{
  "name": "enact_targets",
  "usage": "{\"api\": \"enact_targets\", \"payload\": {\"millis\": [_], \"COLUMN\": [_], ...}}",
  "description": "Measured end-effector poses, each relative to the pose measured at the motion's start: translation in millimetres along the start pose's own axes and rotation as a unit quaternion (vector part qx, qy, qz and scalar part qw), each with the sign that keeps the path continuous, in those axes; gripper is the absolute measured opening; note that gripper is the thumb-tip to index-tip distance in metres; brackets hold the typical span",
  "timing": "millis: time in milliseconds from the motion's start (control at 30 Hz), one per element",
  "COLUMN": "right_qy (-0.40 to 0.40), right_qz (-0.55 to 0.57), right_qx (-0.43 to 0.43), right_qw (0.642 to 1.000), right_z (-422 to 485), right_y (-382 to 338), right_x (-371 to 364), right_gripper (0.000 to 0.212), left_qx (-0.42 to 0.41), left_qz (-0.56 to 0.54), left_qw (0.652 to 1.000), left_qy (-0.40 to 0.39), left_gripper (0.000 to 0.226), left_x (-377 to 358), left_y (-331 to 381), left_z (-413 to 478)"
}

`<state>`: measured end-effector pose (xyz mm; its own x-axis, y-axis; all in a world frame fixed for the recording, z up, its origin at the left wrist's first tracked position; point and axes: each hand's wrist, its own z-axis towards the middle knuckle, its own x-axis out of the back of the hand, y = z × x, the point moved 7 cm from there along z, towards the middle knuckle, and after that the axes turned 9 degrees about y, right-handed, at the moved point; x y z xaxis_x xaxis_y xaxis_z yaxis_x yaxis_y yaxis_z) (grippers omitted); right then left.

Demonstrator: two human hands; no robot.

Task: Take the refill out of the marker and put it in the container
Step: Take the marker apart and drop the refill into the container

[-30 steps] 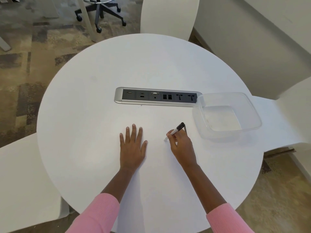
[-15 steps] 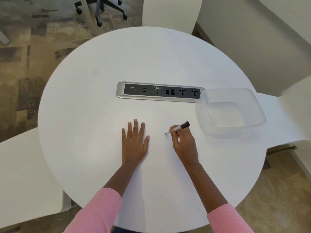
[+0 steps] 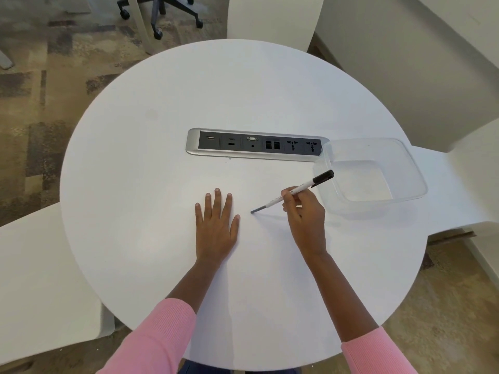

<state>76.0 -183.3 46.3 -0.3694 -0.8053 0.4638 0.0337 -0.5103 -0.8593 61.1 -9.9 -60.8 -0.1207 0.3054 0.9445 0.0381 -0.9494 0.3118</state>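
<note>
Near one container (image 3: pixel 365 140), one marker (image 3: pixel 305 186), refill (image 3: pixel 259 208) seemingly protruding

Reaching forward with both arms: left hand (image 3: pixel 216 225) laid flat, palm down, fingers straight and slightly spread; right hand (image 3: pixel 305 214) curled, thumb and fingertips pinching a slanted marker (image 3: pixel 303 187) mid-barrel.

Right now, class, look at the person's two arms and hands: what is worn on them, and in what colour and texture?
Both arms wear long pink sleeves, the left sleeve and the right sleeve, of finely ribbed knit, ending partway up the forearms. The left hand and the right hand are bare: no gloves, rings, watch or bracelet show.
</note>
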Motion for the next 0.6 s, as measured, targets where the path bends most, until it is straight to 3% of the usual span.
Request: {"api": "enact_targets", "payload": {"millis": [367, 467, 600], "right_qy": [-0.018, -0.046, -0.122], "right_qz": [0.067, 0.002, -0.162], "right_qx": [-0.043, -0.037, -0.020], "right_qw": [0.997, 0.998, 0.979], "right_z": [24.2, 27.1, 24.5], "right_y": [-10.9, -4.7, 17.8], "right_x": [-5.3, -8.7, -20.1], "right_gripper": [0.016, 0.016, 0.020], "left_qx": [0.002, 0.001, 0.002], "left_qz": [-0.006, -0.009, -0.008], "left_qw": [1.000, 1.000, 1.000], "left_qy": [0.009, 0.011, 0.013], "left_gripper": [0.052, 0.052, 0.052], "left_x": [0.9, 1.7, 1.9], "left_y": [0.9, 1.1, 1.1], "left_z": [-0.6, -0.4, -0.6]}}
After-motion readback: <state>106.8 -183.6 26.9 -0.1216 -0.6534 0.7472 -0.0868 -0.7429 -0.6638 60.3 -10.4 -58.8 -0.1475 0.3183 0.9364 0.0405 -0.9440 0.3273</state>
